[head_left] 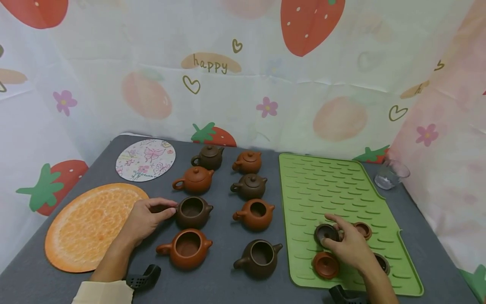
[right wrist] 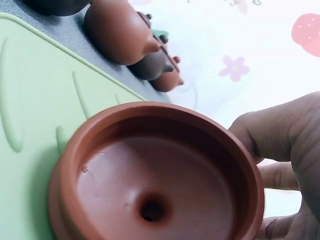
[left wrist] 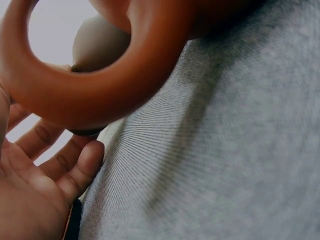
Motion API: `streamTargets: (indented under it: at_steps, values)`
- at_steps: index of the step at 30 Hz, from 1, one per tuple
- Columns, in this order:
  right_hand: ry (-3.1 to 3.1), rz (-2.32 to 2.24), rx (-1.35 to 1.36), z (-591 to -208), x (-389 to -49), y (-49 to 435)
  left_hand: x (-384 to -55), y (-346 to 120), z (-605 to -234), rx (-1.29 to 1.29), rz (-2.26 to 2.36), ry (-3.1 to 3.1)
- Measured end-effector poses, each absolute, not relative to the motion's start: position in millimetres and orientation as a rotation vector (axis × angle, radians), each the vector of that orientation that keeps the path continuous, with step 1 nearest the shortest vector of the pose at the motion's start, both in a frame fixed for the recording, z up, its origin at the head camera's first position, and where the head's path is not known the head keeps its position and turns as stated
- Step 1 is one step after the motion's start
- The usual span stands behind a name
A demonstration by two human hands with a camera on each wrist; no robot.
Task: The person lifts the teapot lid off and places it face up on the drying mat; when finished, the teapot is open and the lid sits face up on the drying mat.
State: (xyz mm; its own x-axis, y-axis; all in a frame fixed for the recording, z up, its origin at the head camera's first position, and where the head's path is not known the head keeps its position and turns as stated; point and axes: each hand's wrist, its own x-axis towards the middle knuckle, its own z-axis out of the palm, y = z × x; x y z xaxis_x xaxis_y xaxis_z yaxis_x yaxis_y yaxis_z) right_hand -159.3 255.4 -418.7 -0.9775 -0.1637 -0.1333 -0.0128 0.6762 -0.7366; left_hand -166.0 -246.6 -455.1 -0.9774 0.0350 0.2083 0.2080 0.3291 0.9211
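Note:
With thumb and index finger, my left hand [head_left: 146, 221] pinches the handle of a dark brown lidless teapot [head_left: 193, 223] in the left row. In the left wrist view, the handle of the lidless orange-brown teapot [left wrist: 100, 97] nearest me fills the foreground, partly hiding the dark teapot [left wrist: 100, 45]. On the green mat [head_left: 315, 185], my right hand [head_left: 351, 245] grips a dark brown lid [head_left: 325, 233], thumb and fingers at its rim. Just in front lies an upturned reddish lid [head_left: 325, 266], which hides the dark lid in the right wrist view.
Behind, several teapots wear lids, such as an orange-brown one [head_left: 194, 181]. Two lidless pots stand in the right row, one dark [head_left: 260, 264]. Two other lids [head_left: 363, 230] lie beside my right hand. A round orange mat [head_left: 95, 228] and a glass cup [head_left: 391, 174] flank the table.

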Motion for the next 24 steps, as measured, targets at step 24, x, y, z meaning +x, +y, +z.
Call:
streamTargets:
  at_steps: [24]
  values:
    - [2.839, -1.277, -0.222, -371, -156, 257, -163, -231, -392, -0.322, -1.59, -2.43]
